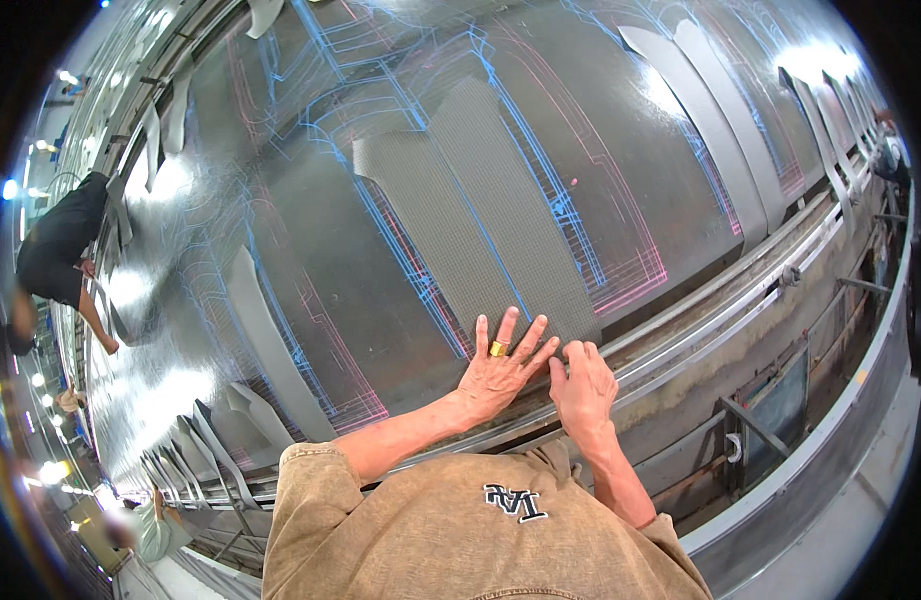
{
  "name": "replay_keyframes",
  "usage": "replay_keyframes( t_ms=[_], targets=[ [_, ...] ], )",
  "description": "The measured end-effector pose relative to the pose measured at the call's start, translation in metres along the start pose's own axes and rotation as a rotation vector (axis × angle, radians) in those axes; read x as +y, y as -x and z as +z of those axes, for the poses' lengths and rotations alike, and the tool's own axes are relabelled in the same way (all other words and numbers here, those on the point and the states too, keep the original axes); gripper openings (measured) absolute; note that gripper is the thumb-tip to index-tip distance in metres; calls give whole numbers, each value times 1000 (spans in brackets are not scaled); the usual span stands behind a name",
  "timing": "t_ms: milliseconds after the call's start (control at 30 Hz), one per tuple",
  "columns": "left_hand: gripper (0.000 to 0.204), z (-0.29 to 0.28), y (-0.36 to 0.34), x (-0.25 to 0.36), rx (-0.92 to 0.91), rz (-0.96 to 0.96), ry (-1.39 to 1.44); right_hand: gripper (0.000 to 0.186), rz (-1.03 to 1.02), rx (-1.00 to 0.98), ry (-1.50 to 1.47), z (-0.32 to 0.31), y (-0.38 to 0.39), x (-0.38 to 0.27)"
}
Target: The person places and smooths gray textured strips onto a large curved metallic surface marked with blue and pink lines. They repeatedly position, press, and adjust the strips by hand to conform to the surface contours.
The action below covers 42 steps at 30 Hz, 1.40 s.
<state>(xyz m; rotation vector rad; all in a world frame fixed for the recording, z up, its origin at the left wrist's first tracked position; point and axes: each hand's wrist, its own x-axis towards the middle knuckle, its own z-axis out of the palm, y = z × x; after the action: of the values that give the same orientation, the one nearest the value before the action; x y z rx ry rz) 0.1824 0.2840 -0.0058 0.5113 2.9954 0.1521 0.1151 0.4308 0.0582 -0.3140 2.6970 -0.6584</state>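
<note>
A grey textured sheet piece (510,200), split lengthwise by a blue line, lies on the dark table marked with blue and pink lines. My left hand (497,370), a yellow ring on one finger, is spread with its fingertips on the lower part of this piece. Just right of it, at the piece's near edge, my right hand (587,385) has curled, closed fingers; what they hold, if anything, is hidden.
More grey pieces (270,330) lie along the table. A metal rail (720,300) runs along its near edge, above a framework (750,420). A co-worker in dark clothing (60,250) bends over the far left side; another person (155,530) is at lower left.
</note>
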Motion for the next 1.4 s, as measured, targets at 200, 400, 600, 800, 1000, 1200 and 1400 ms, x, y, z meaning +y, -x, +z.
replay_keyframes(
  t_ms=[200, 400, 600, 800, 1000, 1200, 1400],
  targets=[
    [58, -47, 3, -66, 248, 22, 835, 42, -313, 60, 6, 6, 12, -3],
    [34, -38, -37, -248, 921, -1156, 996, 98, -372, -236, 52, 40, 17, -6],
    [33, -70, -62, -313, 507, -1316, 1223, 99, -380, -269, 52, 40, 18, -5],
    [32, -80, -77, -314, 221, -1175, 663, 99, -385, -288, 93, 38, 17, -4],
    [34, -79, -89, -320, 166, -1064, 536, 99, -403, -285, 106, 37, 17, -4],
    [31, -84, -90, -292, 499, -783, 501, 97, -392, -299, 102, 37, 15, -4],
    [33, -106, -75, -248, 612, -679, 464, 94, -376, -288, 84, 35, 16, -6]
  ],
)
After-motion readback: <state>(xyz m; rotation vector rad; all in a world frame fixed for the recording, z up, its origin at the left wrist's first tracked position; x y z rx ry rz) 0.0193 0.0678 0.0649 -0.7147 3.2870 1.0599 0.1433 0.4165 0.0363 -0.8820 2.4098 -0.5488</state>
